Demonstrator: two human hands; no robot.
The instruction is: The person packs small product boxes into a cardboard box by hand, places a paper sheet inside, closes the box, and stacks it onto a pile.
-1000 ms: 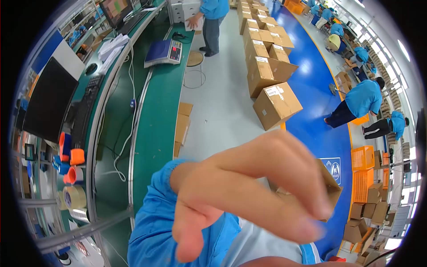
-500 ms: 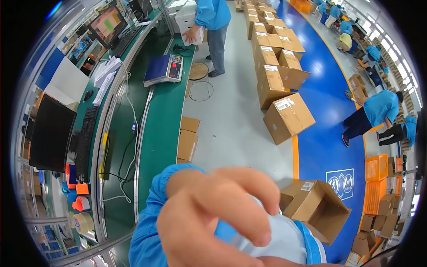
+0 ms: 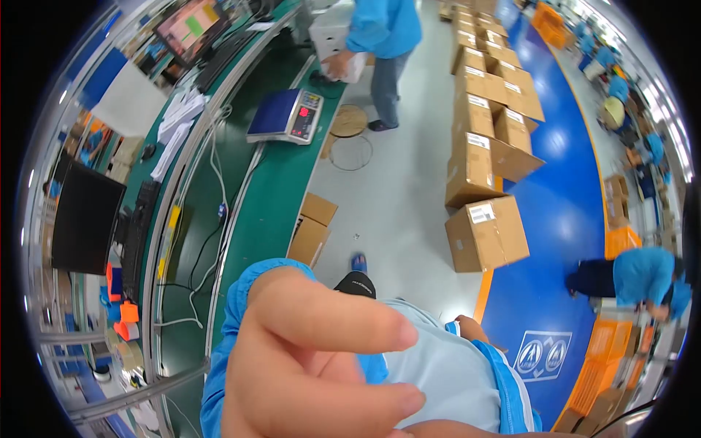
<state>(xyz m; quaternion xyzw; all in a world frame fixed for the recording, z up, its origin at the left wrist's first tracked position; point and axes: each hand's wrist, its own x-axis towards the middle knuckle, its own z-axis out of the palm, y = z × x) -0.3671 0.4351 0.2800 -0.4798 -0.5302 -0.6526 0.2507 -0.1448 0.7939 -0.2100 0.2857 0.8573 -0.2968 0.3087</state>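
Observation:
My left hand (image 3: 314, 350) is large and close to the camera at the bottom centre, coming out of a blue sleeve (image 3: 237, 314). Its fingers are bent and spread apart, with nothing seen between them. Beyond it is the light shirt (image 3: 445, 372) under my open blue jacket. Part of my right hand (image 3: 473, 328) shows low beside my body; its fingers are too hidden to read. A dark trouser leg and a blue shoe (image 3: 358, 263) are visible above my left hand.
On the left, a green bench (image 3: 270, 212) carries a scale (image 3: 285, 117). A person (image 3: 387, 44) touches a white box (image 3: 336, 36) at its far end. Cartons (image 3: 485, 233) line the aisle. At right, another person (image 3: 642, 277) bends near orange crates (image 3: 610, 339).
My left hand has shifted left and its fingers have parted. My right hand and shoe have come into view. The open carton near my body has gone from sight, and the view has turned.

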